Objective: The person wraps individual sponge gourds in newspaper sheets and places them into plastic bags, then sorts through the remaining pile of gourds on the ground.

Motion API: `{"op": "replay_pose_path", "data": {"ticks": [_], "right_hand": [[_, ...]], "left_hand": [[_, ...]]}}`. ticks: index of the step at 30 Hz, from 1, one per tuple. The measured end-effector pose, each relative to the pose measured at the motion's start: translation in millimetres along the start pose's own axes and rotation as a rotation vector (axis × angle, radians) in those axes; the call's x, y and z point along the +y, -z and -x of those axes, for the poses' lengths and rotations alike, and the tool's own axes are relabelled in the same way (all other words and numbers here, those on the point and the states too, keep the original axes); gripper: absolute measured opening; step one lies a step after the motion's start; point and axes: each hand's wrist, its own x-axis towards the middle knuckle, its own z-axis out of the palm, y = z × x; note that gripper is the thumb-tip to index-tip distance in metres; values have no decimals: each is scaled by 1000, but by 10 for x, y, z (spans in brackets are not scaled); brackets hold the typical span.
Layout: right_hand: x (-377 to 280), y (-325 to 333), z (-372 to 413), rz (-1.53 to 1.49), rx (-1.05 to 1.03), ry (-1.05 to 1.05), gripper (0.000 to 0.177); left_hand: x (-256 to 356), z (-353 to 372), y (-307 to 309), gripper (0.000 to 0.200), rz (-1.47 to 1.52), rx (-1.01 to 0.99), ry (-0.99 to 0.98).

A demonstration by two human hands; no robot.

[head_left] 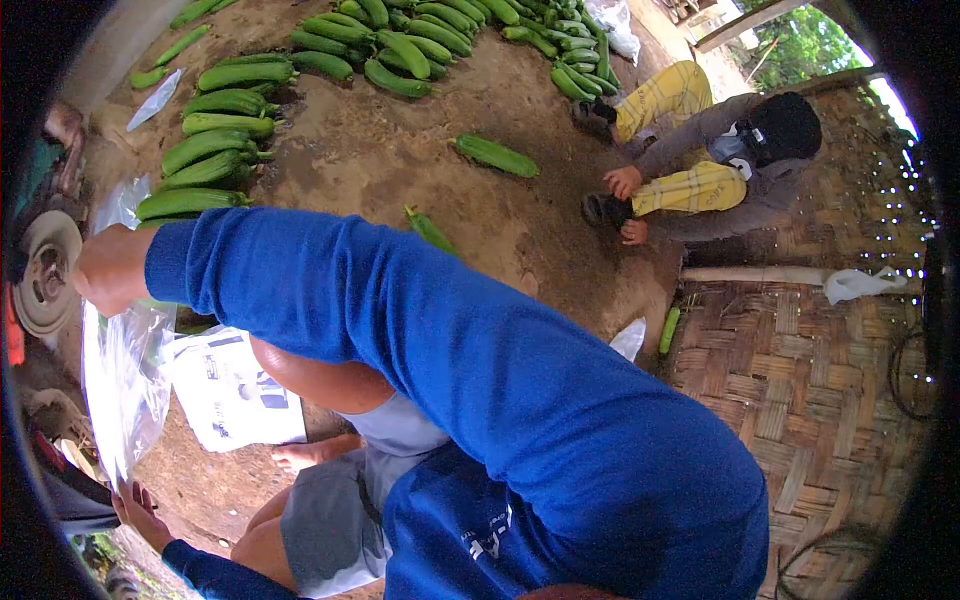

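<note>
A long clear plastic bag (128,385) is stretched between my two hands on the left side of the head view. My right hand (110,268), at the end of a blue sleeve that crosses the view, is closed in a fist on one end of the bag. Lower down, my left hand (147,518) pinches the other end with its fingers. Long green gourds (205,150) lie in a row on the ground just beyond my right forearm. Under the bag's side rests a white printed sheet (240,390), near my bare foot.
More gourds (430,40) are piled at the top. Single gourds (495,156) lie mid-floor. A person (720,170) in yellow checked trousers sits at the right, hands by their shoes. Behind stands a woven bamboo wall (790,400). A round metal disc (48,272) is at the left edge.
</note>
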Motion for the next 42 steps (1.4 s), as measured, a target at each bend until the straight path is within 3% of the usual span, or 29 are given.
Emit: {"op": "replay_pose_path", "data": {"ticks": [42], "right_hand": [[60, -1, -47, 14, 24, 13, 20]], "left_hand": [[-24, -57, -56, 48, 2, 8, -8]]}}
